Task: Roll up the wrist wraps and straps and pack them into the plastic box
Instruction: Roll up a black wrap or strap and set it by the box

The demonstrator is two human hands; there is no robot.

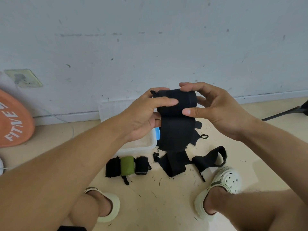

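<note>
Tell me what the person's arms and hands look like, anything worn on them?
Both forearms are bare, with no sleeves in view. The left hand and right hand wear no gloves, rings, watch or bands that show. The fingernails are short and unpainted.

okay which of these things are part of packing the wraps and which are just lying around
Job: black wrap held by left hand and right hand; three rolled wraps; loose straps; plastic box.
Lying about: orange weight plate; wall socket.

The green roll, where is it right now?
In the head view the green roll lies on the floor, left of centre, squeezed between two black rolls, just in front of the plastic box.
</note>
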